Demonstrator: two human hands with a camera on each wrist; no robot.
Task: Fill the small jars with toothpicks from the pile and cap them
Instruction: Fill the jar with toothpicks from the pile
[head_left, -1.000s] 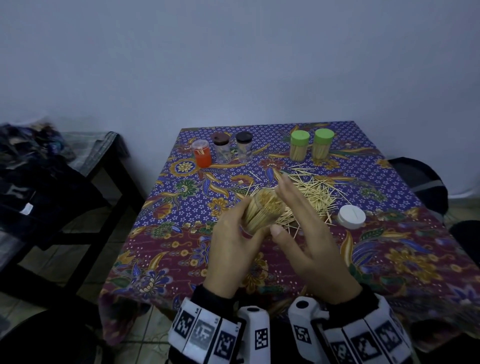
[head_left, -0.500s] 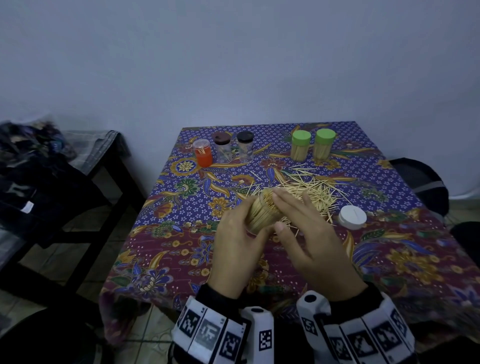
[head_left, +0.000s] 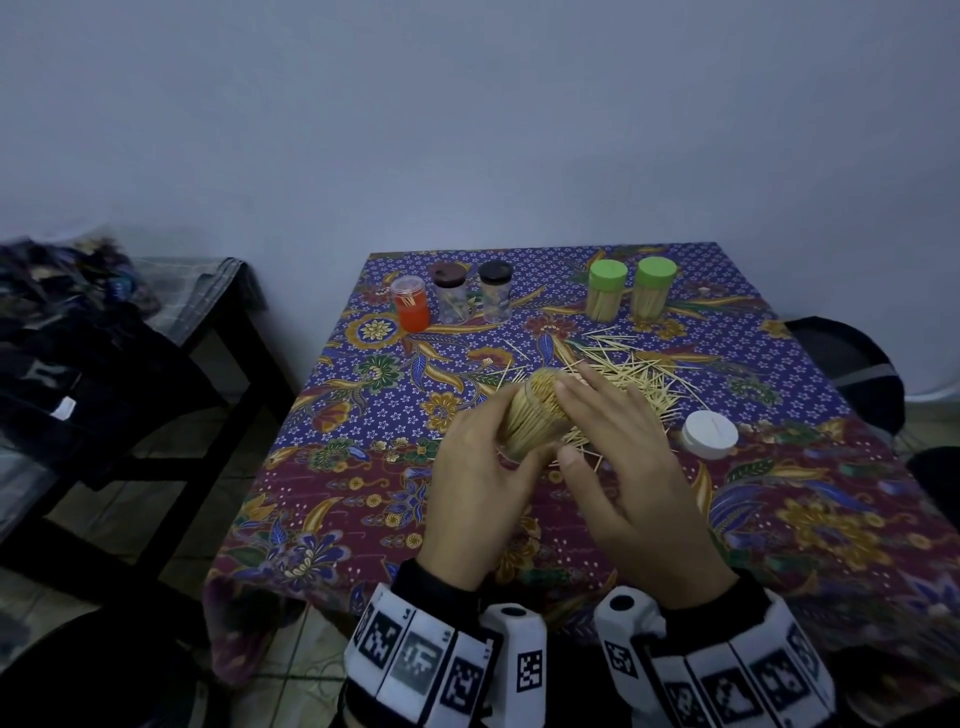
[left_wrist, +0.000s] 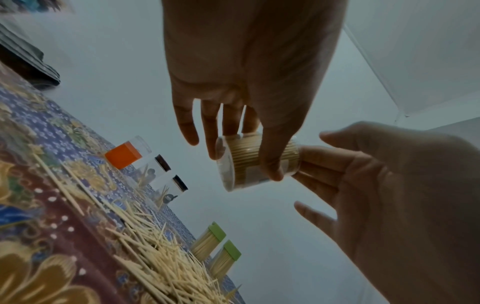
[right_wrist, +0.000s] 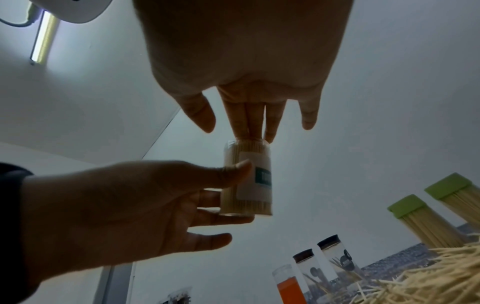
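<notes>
Our left hand (head_left: 480, 486) grips a clear labelled jar (head_left: 535, 415) packed with toothpicks, thumb on its label and fingers curled behind its wall, holding it tilted above the batik tablecloth (head_left: 363, 415), mouth toward the right. Our right hand (head_left: 631, 475) is unclenched: its straight fingers (right_wrist: 255, 121) press flat on the toothpick ends at the jar's mouth. A second ago that hand stood off from the mouth, fingers raised; it has since closed in and now covers the opening. We judge this a tamping stroke that seats the bundle level with the rim, which suggests the jar is full and capping comes next. The white cap (head_left: 710, 434) lies on the cloth just right of the hands, untouched. The loose toothpick pile (head_left: 631, 376) lies beyond the hands, still sizeable. At the far edge stand two full green-capped jars (head_left: 605, 288), two dark-capped jars (head_left: 496, 291) holding only a few picks, and an orange-banded jar (head_left: 410, 304), uncapped so far as we can tell.
</notes>
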